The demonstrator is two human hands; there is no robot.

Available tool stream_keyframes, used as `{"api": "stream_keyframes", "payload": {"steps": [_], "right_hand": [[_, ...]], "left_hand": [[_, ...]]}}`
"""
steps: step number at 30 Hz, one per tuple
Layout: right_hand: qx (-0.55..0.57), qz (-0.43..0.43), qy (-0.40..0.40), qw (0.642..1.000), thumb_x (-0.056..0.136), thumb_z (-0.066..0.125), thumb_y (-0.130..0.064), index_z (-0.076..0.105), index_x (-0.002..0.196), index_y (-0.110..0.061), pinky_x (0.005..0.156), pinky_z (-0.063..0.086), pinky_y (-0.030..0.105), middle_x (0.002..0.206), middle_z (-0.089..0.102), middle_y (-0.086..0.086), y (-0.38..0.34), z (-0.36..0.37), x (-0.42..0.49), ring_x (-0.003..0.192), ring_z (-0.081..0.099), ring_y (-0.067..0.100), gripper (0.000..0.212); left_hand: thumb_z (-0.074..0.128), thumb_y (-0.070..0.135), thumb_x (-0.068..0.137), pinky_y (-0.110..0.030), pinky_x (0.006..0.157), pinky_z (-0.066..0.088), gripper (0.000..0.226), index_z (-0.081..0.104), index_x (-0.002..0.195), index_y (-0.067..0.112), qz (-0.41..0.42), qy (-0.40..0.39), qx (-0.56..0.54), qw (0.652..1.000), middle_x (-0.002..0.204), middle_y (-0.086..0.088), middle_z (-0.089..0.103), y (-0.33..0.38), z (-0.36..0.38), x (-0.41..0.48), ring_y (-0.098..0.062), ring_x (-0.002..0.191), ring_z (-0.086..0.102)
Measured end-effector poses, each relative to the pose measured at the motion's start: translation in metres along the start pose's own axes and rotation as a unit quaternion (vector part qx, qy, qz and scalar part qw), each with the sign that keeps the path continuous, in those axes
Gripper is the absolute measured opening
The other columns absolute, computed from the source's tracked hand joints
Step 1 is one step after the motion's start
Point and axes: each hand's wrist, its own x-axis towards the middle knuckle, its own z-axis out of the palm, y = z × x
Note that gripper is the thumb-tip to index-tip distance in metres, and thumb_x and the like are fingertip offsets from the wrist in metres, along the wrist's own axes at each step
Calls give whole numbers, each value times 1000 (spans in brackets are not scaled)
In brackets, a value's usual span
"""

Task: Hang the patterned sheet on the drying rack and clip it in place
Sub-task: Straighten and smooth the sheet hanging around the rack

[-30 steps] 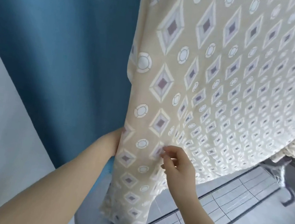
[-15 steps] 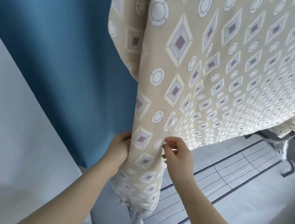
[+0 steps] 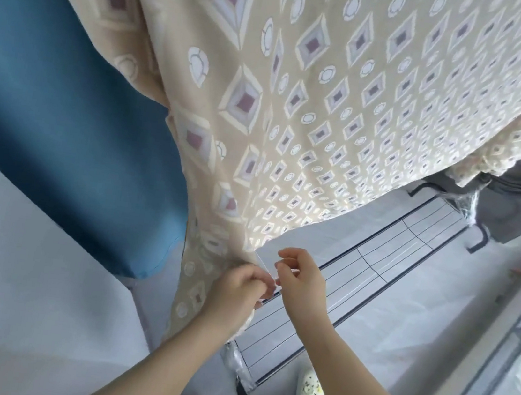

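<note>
Where it drapes down from above the frame, the beige fabric sheet [image 3: 347,116], patterned with diamonds and circles, fills most of the head view, its lower corner gathered at the bottom centre. The left hand [image 3: 236,289] grips that bunched corner with curled fingers. Just beside it, the right hand [image 3: 301,276] has its fingers curled too, thumb and forefinger pinching the sheet's thin pale edge, which runs taut between the two hands. Below them lies the dark-framed metal drying rack [image 3: 377,264], its thin wires running over a pale grey floor [image 3: 400,334]. A blue fabric curtain [image 3: 65,103] hangs to the left of the sheet, touching its folds. Cream perforated clogs [image 3: 312,389] show at the bottom edge.
</note>
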Motion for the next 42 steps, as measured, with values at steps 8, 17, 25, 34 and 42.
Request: {"api": "stream_keyframes", "payload": {"steps": [8, 17, 25, 34, 42], "right_hand": [[-40, -20, 60, 997, 91, 46, -14, 55, 103, -27, 68, 46, 24, 94, 58, -15, 10, -114, 56, 84, 55, 11, 20], [-280, -71, 129, 949, 86, 55, -35, 45, 131, -28, 106, 18, 33, 141, 35, -12, 22, -289, 140, 130, 28, 14, 46], [-274, -15, 197, 941, 84, 49, -42, 43, 131, -30, 106, 20, 34, 141, 37, -11, 47, -397, 194, 130, 29, 16, 50], [-247, 0, 252, 936, 90, 49, -42, 39, 134, -33, 106, 18, 33, 142, 35, -14, 52, -505, 294, 131, 29, 15, 47], [-226, 26, 248, 942, 91, 50, -40, 37, 136, -31, 106, 24, 36, 141, 37, -11, 31, -619, 442, 129, 34, 16, 48]], "left_hand": [[49, 9, 87, -18, 77, 47, 26, 57, 90, 34, 147, 15, 150, 977, 101, 15, 61, 51, 98, 53, -1, 89, 63], [53, 19, 88, -24, 97, 32, 43, 44, 131, 20, 284, 40, 380, 879, 133, 7, 48, 134, 246, 135, -13, 123, 44], [52, 21, 90, -23, 101, 30, 43, 43, 132, 20, 333, -33, 407, 850, 136, 6, 46, 175, 354, 190, -13, 126, 40], [52, 19, 90, -21, 99, 30, 34, 52, 124, 19, 404, -69, 397, 821, 132, 7, 48, 253, 477, 284, -12, 123, 42], [51, 19, 90, -17, 88, 31, 25, 57, 115, 17, 418, -87, 391, 815, 122, 9, 52, 351, 591, 396, -11, 115, 46]]}}
